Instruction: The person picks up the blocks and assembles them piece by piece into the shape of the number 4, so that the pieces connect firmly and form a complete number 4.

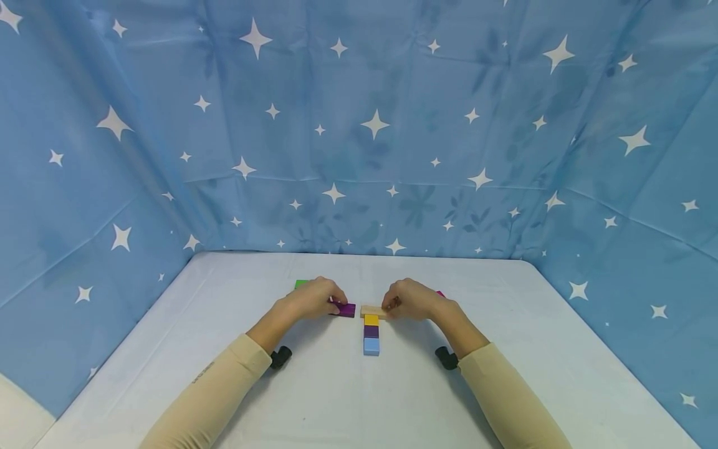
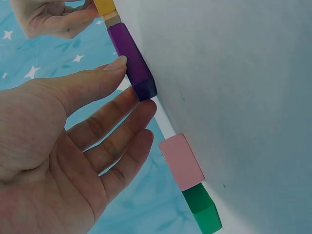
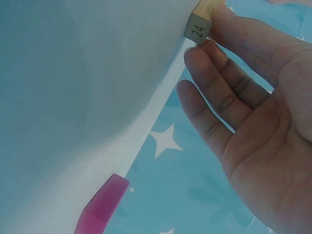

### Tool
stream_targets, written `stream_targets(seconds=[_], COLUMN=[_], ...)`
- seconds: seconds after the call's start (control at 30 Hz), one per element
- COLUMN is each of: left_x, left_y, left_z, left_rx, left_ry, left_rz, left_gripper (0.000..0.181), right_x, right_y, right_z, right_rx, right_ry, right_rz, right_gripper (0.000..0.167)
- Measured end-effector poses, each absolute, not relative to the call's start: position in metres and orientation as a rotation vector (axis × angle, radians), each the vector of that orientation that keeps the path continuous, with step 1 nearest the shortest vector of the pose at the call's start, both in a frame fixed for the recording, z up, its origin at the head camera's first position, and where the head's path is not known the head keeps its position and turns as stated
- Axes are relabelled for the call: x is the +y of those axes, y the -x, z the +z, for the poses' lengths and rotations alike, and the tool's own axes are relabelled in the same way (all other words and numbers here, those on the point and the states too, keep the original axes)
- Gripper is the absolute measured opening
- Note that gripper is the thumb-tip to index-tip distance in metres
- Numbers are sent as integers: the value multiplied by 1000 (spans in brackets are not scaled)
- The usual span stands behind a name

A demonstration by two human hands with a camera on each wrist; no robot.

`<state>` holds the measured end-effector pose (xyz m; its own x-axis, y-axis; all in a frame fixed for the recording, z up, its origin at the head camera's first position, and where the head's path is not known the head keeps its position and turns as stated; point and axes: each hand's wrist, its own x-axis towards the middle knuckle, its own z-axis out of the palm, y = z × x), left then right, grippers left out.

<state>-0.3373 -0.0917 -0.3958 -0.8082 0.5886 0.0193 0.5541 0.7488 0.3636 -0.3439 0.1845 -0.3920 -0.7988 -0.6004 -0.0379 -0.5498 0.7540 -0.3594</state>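
I see the left hand [image 1: 314, 299] pinching a glossy purple oblong block [image 1: 346, 310], and the right hand [image 1: 412, 299] a pale wooden oblong block [image 1: 369, 310]; other fingers loosely bent. The blocks stand nearly end to end over the white tabletop [image 1: 314, 399]. Outer-end grips presumably keep facing ends clear. Wooden end reads "24"; lettering on the beige left sleeve [image 1: 207, 399]: illegible.

In the head view, the left grip [image 1: 314, 299] partly hides the purple block [image 1: 346, 310]; sleeve lettering [image 1: 203, 372] is unreadable.
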Motion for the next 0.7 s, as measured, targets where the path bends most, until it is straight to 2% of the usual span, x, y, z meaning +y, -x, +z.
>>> stream_targets(seconds=[0.7], left_x=[-86], left_y=[335], left_z=[-395], left_rx=[2848], left_ry=[-941], left_rz=[508], left_gripper=[23], right_x=[186], right_y=[343], right_z=[-391], right_rx=[2795], right_ry=[959], right_rz=[-486], right_gripper=[15])
